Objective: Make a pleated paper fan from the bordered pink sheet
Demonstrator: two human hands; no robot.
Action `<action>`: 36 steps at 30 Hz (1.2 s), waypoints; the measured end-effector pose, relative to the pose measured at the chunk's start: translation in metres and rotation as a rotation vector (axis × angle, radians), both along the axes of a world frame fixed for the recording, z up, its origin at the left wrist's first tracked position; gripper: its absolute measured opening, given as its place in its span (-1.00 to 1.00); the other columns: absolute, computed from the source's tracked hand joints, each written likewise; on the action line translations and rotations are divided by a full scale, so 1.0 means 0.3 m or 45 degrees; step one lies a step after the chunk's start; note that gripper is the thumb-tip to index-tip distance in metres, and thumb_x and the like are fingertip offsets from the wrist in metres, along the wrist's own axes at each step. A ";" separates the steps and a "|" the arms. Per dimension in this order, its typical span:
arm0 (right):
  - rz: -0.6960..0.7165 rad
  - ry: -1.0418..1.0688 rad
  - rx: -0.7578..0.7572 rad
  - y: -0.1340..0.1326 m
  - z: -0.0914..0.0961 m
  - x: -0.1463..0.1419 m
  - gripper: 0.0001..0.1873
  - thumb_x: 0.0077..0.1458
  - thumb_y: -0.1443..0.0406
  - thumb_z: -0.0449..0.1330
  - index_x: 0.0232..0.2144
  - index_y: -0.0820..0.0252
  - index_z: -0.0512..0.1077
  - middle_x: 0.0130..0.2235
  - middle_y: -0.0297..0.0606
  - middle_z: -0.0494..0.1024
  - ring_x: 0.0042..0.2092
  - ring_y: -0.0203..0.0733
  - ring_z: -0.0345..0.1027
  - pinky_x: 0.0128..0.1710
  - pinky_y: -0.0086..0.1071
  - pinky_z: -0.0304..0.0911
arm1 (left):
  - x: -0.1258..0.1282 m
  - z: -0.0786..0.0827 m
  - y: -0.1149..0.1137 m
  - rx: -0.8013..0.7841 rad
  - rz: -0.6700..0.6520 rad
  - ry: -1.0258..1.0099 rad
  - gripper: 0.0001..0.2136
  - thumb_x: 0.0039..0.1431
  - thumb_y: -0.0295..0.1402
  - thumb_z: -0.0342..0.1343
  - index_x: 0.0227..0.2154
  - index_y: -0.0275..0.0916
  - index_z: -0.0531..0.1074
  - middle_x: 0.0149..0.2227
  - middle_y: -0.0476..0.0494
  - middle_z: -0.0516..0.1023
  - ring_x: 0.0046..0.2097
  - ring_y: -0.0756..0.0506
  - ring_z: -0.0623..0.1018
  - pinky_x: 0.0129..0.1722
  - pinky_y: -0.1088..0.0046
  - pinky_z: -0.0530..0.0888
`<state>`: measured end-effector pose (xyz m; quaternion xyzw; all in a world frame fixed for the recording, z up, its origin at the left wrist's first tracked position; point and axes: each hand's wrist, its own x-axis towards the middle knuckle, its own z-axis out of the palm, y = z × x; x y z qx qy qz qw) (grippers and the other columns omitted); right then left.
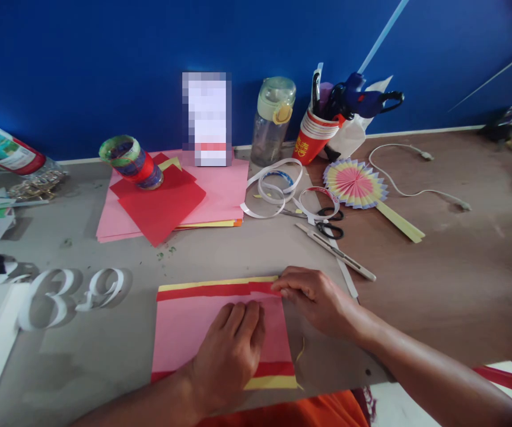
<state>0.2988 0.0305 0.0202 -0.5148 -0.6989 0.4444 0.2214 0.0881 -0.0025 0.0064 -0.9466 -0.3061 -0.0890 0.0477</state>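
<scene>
A pink sheet of paper (184, 338) lies on the table in front of me, with red and yellow bands along its far and near edges. My left hand (233, 350) rests on its middle, fingers slightly bent and pressing down on the paper. At the far right corner my right hand (311, 296) pinches the end of a red paper strip (262, 288), which overlaps the red band along the far edge. The right fingertips touch both strip and sheet. My left forearm hides part of the near edge.
Behind are stacked pink paper (220, 196) with red squares (162, 204), a tape-wrapped jar (133, 163), a bottle (273, 121) and red cups (315, 139). Tape rolls (277, 187), scissors (329, 230), a utility knife (336, 252) and a paper fan (356, 184) lie right. Curled white strips (104, 287) lie left.
</scene>
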 end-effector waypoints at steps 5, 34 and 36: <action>0.022 -0.037 0.008 -0.001 -0.004 0.001 -0.72 0.10 0.50 0.06 -0.27 0.18 0.54 -0.33 -0.25 0.53 -0.29 -0.27 0.39 -0.29 -0.45 0.22 | -0.005 -0.009 -0.005 0.029 0.019 -0.055 -0.69 0.11 -0.58 -0.09 -0.11 -0.39 0.43 -0.07 -0.33 0.47 -0.09 -0.20 0.42 -0.08 0.22 0.31; 0.019 -0.058 0.065 0.005 -0.001 -0.008 -0.72 0.10 0.49 0.03 -0.30 0.22 0.52 -0.36 -0.23 0.52 -0.34 -0.26 0.37 -0.34 -0.44 0.21 | -0.007 -0.022 -0.004 0.039 -0.018 -0.014 -0.67 0.15 -0.51 -0.08 -0.04 -0.39 0.41 0.08 -0.31 0.46 0.12 -0.22 0.40 0.10 0.22 0.26; 0.010 -0.045 0.055 0.005 0.000 -0.007 -0.72 0.09 0.49 0.03 -0.30 0.22 0.52 -0.36 -0.24 0.52 -0.34 -0.26 0.37 -0.33 -0.44 0.21 | -0.008 -0.018 -0.006 0.032 -0.019 0.004 -0.67 0.16 -0.50 -0.08 -0.04 -0.38 0.42 0.09 -0.29 0.45 0.11 -0.23 0.40 0.06 0.23 0.29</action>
